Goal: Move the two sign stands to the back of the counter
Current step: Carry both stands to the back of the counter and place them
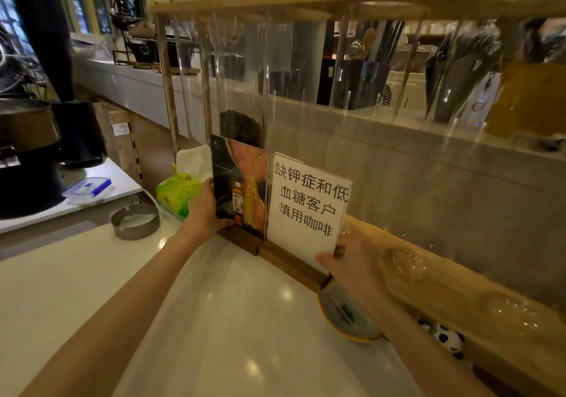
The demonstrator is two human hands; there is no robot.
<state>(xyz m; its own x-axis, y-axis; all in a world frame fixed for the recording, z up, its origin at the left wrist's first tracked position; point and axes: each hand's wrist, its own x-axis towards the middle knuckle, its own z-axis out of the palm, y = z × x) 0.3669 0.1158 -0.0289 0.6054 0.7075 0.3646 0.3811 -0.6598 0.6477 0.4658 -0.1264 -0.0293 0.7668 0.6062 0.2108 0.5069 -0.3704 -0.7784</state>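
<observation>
Two sign stands stand side by side at the back of the white counter (214, 320), each an acrylic sheet in a dark wooden base. The left sign stand (245, 182) shows a dark and orange picture with a bottle. My left hand (203, 209) grips its left edge, thumb on the front. The right sign stand (307, 203) is white with black Chinese characters. My right hand (352, 261) holds its lower right corner. Both bases rest on the counter, touching each other, right in front of a rack of clear tubes.
Behind the signs rises a wooden rack (275, 7) of tall clear tubes. A green tissue pack (176, 191) and a metal ashtray (134, 220) sit to the left. A small dish (346, 314) lies under my right wrist. A wooden ledge (459, 289) runs along the right.
</observation>
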